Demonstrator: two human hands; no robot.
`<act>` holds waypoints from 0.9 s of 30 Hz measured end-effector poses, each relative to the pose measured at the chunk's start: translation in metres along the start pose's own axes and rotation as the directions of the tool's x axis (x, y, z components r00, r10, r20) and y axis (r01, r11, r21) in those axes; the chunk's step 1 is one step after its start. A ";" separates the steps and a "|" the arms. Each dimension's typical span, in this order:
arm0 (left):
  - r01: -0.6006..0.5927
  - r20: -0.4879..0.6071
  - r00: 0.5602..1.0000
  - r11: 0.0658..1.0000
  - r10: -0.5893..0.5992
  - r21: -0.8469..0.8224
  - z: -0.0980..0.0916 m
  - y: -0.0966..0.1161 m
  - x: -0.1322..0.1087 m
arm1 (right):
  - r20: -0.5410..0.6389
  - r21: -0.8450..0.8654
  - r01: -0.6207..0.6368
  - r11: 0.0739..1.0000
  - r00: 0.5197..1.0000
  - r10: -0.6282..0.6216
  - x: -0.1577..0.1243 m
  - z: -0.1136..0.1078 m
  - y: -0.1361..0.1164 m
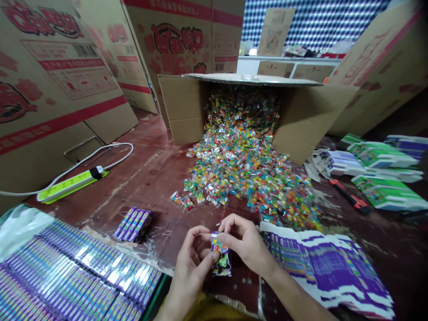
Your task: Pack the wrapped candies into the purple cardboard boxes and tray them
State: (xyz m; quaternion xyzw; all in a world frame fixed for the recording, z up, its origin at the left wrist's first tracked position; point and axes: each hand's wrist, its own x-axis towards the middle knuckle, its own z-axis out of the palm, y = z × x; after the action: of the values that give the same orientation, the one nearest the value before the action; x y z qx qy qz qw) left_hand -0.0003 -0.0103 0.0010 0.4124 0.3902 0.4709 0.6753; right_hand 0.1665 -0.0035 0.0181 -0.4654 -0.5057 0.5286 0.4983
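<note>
At lower centre of the frame, the left hand point(195, 264) holds the small purple carton point(223, 264) in its grip; the right hand point(248, 246) meets its upper end, pinch unclear. Excess finger pressure could crease the card.

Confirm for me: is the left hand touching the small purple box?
Touching. The head view shows it: the left hand holds the small purple box, with the thumb tip resting on its printed face.
</note>
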 end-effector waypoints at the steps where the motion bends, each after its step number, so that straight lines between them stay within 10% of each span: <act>1: -0.004 0.013 1.000 1.000 0.003 0.019 -0.001 0.001 -0.001 | 0.023 0.011 -0.055 0.998 0.998 0.055 0.003 -0.002 -0.001; 9: 0.013 0.067 0.998 0.993 -0.022 0.121 -0.005 0.010 -0.006 | 0.101 -0.070 -0.193 0.979 0.975 0.200 0.018 -0.008 -0.006; 16: 0.038 0.067 0.996 0.974 -0.054 0.223 -0.022 0.008 -0.003 | 0.098 -0.385 0.070 0.920 0.995 -0.034 0.008 0.000 -0.015; 27: -0.034 -0.098 0.992 0.911 0.081 0.412 -0.044 0.016 0.006 | 0.416 -0.864 0.433 0.257 0.901 -0.122 0.013 0.051 -0.008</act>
State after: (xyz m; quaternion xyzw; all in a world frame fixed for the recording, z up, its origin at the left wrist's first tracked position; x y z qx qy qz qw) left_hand -0.0437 0.0073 -0.0011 0.5286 0.5053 0.4210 0.5367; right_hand 0.1148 0.0054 0.0289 -0.4938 -0.8526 0.0917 0.1445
